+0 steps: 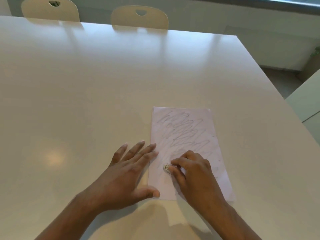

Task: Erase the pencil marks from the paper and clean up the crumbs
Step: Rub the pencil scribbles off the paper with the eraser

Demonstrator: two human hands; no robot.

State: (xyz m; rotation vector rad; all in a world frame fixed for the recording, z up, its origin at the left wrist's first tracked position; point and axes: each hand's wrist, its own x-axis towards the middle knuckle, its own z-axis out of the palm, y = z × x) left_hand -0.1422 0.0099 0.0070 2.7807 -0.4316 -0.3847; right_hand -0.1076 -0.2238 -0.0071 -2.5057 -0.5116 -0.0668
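Note:
A white sheet of paper [185, 134] lies on the table, its upper half covered with grey pencil scribbles [183, 127]. My right hand [195, 174] rests on the lower part of the sheet and pinches a small white eraser [166, 167], whose tip touches the paper. My left hand [128, 172] lies flat with straight, spread fingers; its fingertips and thumb press the sheet's left edge. A few dark specks [219, 160] lie near the paper's right edge.
The large white table [103, 84] stretches far ahead and to the left. Two cream chairs [139, 17] stand at its far edge. The table's right edge runs diagonally past the paper, with a second white surface [308, 99] beyond it.

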